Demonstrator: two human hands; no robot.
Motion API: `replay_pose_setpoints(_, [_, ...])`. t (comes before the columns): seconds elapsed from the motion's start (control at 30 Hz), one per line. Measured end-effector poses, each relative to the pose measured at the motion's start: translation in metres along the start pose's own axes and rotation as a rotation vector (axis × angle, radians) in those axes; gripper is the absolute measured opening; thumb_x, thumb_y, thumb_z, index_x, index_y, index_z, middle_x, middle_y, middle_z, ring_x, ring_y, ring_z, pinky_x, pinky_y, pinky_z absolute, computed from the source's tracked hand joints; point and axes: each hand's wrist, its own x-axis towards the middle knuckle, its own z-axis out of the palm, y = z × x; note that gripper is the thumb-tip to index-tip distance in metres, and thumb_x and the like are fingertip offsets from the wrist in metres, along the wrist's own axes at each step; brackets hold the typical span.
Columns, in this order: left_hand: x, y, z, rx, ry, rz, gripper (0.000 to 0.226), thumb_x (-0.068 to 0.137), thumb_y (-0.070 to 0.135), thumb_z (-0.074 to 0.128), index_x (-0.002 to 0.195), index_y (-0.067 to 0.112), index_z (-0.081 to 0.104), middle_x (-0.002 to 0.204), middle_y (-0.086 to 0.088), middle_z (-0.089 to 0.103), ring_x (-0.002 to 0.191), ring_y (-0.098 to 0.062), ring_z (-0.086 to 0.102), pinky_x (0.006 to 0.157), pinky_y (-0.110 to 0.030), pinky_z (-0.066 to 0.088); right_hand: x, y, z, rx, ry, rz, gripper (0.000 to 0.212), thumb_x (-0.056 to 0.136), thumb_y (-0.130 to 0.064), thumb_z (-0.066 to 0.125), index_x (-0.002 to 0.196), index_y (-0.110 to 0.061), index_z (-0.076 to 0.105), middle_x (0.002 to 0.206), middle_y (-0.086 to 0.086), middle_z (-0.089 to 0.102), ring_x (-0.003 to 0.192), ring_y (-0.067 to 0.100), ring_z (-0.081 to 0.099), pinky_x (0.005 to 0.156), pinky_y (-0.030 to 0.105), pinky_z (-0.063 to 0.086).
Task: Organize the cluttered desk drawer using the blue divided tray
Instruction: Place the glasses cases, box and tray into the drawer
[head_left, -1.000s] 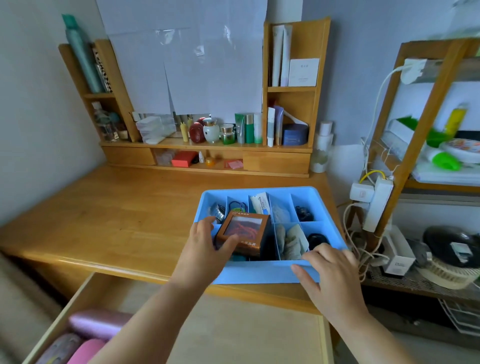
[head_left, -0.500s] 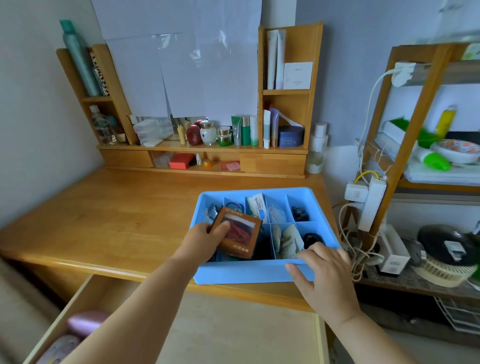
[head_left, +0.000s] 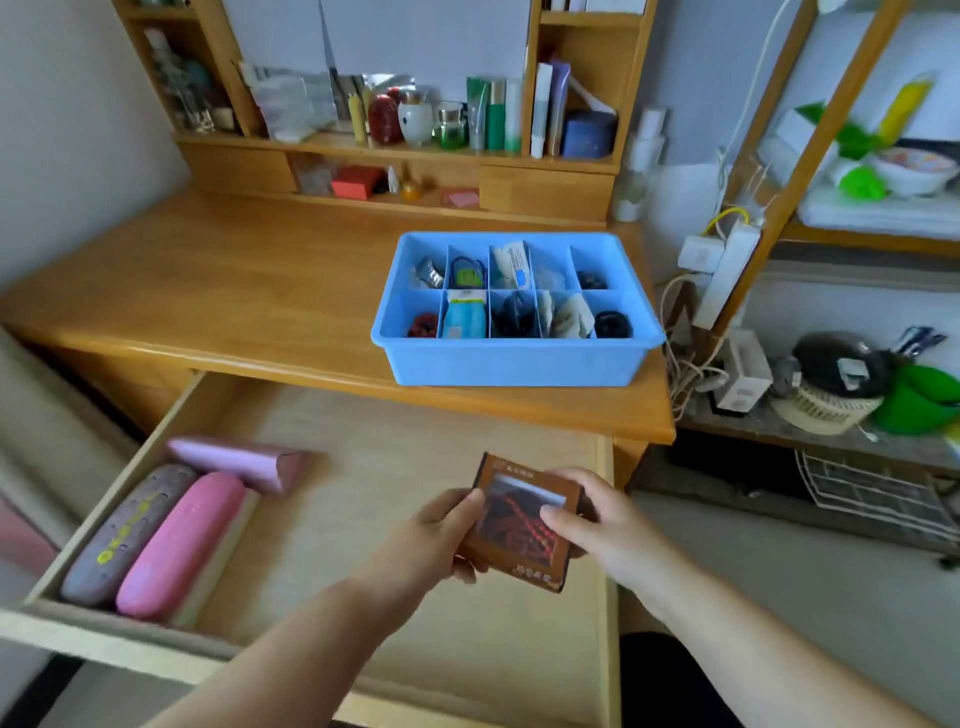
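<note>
The blue divided tray (head_left: 514, 364) stands on the wooden desk (head_left: 249, 296) near its front right edge, its compartments filled with small items. Below it the drawer (head_left: 395, 467) is pulled open. Over the drawer's right side I hold a brown square box (head_left: 519, 530) with a clear window showing red beads. My left hand (head_left: 441, 540) grips its left edge and my right hand (head_left: 592, 514) grips its right edge, thumb on the window.
At the drawer's left lie a pink case (head_left: 182, 540), a mauve spotted case (head_left: 124, 535) and a lilac case (head_left: 244, 462). A shelf unit with bottles (head_left: 415, 124) lines the desk's back. A side rack (head_left: 831, 384) with cables and a power strip stands right.
The brown box has come out of the tray and down over the open drawer. My right hand left the tray's rim and joined the left on the box. The view tilted downward.
</note>
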Motion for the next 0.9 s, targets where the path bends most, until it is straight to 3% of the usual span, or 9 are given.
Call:
replay_pose_setpoints(0.1, [0.000,-0.049,0.002,0.211,-0.125,-0.130,0.021,0.097,0.023,0.051,0.106,0.008,0.064,0.091,-0.016,0.067,0.078,-0.025,0.062,0.077,-0.036,0.050,-0.010,0.042,0.012,-0.319,-0.095,0.075,0.033,0.089,-0.029,0.063,0.120,-0.034,0.054,0.113,-0.007,0.062,0.103,0.014,0.060,0.091,0.034,0.050])
replay_pose_setpoints(0.2, [0.004,-0.076,-0.002,0.414,-0.208,-0.175,0.020,0.091,0.026,0.057,0.109,0.019,0.060,0.094,-0.006,0.068,0.073,-0.014,0.059,0.074,-0.027,0.048,-0.011,0.059,0.023,-0.661,-0.136,-0.037,0.034,0.092,-0.037,0.054,0.126,-0.035,0.051,0.119,-0.010,0.059,0.102,0.009,0.054,0.076,0.011,0.039])
replay_pose_setpoints(0.23, [0.006,-0.082,-0.003,0.449,-0.229,-0.192,0.023,0.090,0.027,0.058,0.112,0.022,0.057,0.092,-0.002,0.067,0.070,-0.011,0.058,0.072,-0.024,0.049,-0.010,0.063,0.026,-0.794,-0.141,-0.100,0.033,0.093,-0.039,0.051,0.126,-0.035,0.051,0.118,-0.007,0.059,0.106,0.014,0.051,0.082,0.011,0.034])
replay_pose_setpoints(0.3, [0.008,-0.093,-0.002,0.499,-0.261,-0.228,0.031,0.090,0.028,0.059,0.119,0.021,0.052,0.096,-0.003,0.066,0.074,-0.013,0.061,0.074,-0.027,0.052,-0.006,0.068,0.030,-1.012,-0.220,-0.169,0.032,0.096,-0.040,0.046,0.126,-0.032,0.052,0.115,0.001,0.059,0.114,0.023,0.044,0.105,0.032,0.022])
replay_pose_setpoints(0.47, [0.011,-0.108,0.013,0.516,-0.266,-0.302,0.035,0.090,0.029,0.060,0.122,0.018,0.054,0.112,-0.006,0.063,0.097,-0.021,0.065,0.083,-0.031,0.056,0.001,0.069,0.033,-1.243,-0.352,-0.143,0.024,0.097,-0.026,0.044,0.113,-0.023,0.061,0.112,0.002,0.064,0.113,0.027,0.050,0.113,0.044,0.013])
replay_pose_setpoints(0.63, [0.012,-0.110,0.027,0.491,-0.229,-0.286,0.033,0.086,0.018,0.059,0.119,0.016,0.056,0.091,-0.002,0.068,0.078,-0.012,0.064,0.069,-0.021,0.051,-0.006,0.074,0.030,-1.283,-0.254,-0.150,0.024,0.092,-0.002,0.042,0.103,-0.014,0.060,0.105,0.009,0.067,0.123,0.035,0.046,0.116,0.037,0.013])
replay_pose_setpoints(0.77, [0.013,-0.106,0.030,0.436,-0.340,-0.309,0.026,0.087,0.010,0.051,0.108,0.011,0.066,0.088,-0.005,0.069,0.079,-0.011,0.065,0.085,-0.025,0.054,-0.011,0.074,0.025,-1.265,-0.246,-0.150,0.021,0.093,-0.006,0.041,0.089,-0.012,0.061,0.094,0.006,0.066,0.120,0.028,0.049,0.118,0.034,0.005])
replay_pose_setpoints(0.83, [0.015,-0.100,0.025,0.458,-0.380,-0.295,0.026,0.089,0.013,0.052,0.109,0.013,0.068,0.087,0.001,0.067,0.079,-0.007,0.063,0.084,-0.022,0.052,-0.008,0.070,0.023,-1.143,-0.249,-0.188,0.023,0.095,-0.013,0.042,0.095,-0.015,0.065,0.099,0.001,0.064,0.107,0.020,0.052,0.118,0.036,0.020])
replay_pose_setpoints(0.9, [0.019,-0.095,0.015,0.482,-0.357,-0.253,0.027,0.091,0.017,0.052,0.115,0.019,0.065,0.092,0.006,0.067,0.081,-0.002,0.061,0.076,-0.014,0.048,-0.001,0.061,0.017,-0.904,-0.178,-0.189,0.025,0.097,-0.022,0.045,0.113,-0.023,0.064,0.117,-0.005,0.062,0.113,0.013,0.052,0.107,0.027,0.034])
